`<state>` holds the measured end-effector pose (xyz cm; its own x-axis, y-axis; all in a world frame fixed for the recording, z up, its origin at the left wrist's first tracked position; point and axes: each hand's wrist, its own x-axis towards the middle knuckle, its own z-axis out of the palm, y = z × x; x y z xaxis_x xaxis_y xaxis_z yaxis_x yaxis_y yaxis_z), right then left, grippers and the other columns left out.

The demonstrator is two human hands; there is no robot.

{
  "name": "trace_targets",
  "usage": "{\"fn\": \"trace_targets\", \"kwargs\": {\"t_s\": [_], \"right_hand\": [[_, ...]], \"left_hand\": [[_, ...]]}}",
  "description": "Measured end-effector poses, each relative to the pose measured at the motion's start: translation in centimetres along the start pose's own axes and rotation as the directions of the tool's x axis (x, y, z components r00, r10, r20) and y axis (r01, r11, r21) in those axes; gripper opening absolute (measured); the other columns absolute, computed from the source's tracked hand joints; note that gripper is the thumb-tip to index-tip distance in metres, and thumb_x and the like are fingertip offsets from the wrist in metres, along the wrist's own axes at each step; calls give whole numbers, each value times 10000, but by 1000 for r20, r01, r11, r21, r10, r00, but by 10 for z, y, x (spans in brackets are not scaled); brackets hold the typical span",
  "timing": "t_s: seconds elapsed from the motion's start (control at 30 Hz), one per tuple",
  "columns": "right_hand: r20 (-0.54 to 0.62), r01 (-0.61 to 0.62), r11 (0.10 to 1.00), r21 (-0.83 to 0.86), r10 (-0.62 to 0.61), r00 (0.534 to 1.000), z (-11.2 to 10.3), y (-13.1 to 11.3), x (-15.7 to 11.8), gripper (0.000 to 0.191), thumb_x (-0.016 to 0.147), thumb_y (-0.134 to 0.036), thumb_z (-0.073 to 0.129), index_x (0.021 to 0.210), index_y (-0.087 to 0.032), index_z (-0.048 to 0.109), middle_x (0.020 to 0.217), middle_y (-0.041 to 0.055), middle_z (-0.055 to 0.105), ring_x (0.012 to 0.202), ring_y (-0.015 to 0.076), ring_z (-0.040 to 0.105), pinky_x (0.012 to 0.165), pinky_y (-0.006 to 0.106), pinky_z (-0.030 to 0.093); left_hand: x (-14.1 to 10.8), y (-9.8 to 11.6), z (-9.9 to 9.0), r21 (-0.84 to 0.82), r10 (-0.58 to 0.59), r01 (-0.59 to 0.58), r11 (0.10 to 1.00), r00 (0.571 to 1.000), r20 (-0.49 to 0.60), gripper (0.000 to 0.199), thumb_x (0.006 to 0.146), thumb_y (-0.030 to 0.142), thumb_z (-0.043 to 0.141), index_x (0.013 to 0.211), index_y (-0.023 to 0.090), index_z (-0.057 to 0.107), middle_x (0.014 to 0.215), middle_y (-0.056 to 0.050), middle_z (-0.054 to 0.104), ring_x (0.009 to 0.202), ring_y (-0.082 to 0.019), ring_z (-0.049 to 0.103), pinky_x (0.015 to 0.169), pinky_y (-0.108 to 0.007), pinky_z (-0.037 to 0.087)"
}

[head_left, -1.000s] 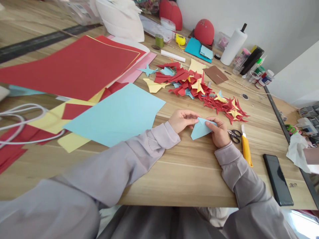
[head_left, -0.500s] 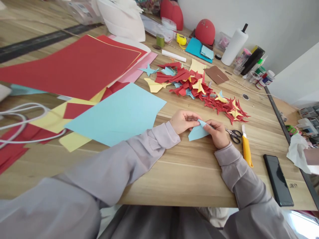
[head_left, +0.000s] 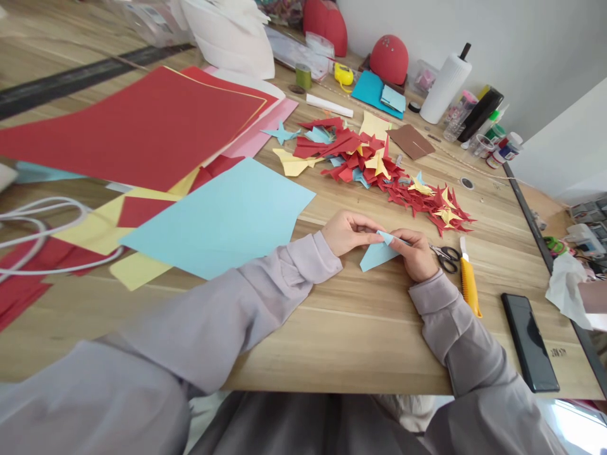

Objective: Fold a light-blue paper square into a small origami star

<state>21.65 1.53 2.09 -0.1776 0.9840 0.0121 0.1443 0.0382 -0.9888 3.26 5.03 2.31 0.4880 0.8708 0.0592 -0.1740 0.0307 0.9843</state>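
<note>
Between my two hands is a small piece of light blue folded paper (head_left: 378,256), held just above the wooden table. My left hand (head_left: 351,232) pinches its upper edge between thumb and fingers. From the other side, my right hand (head_left: 415,251) grips it with the thumb on top; the fingers underneath are partly hidden. A pointed fold shows near the two thumbs. Just right of my right hand lie black scissors (head_left: 446,258), their blades partly hidden behind it. Beyond my hands stretches a pile of folded red, yellow and blue paper pieces (head_left: 379,167).
A large light blue sheet (head_left: 222,218) lies left of my hands, with red sheets (head_left: 142,126) behind it. To the right are a yellow-handled cutter (head_left: 469,284) and a black phone (head_left: 530,341). A white cable (head_left: 61,270) loops at the far left. Bottles (head_left: 446,88) stand at the back.
The blue paper has tilted slightly and its lower corner has shifted a little right. Both hands keep hold of it, with only small finger movements.
</note>
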Motion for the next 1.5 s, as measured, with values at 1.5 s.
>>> {"fn": "trace_targets", "kwargs": {"t_s": [1.5], "right_hand": [[-223, 5, 997, -80, -23, 974, 9, -10, -1, 323, 583, -467, 795, 736, -194, 718, 718, 24, 694, 640, 149, 583, 612, 288, 479]], "left_hand": [[1, 1, 3, -7, -53, 52, 999, 991, -122, 346, 501, 375, 859, 696, 125, 720, 600, -23, 684, 501, -99, 586, 506, -225, 522]]}}
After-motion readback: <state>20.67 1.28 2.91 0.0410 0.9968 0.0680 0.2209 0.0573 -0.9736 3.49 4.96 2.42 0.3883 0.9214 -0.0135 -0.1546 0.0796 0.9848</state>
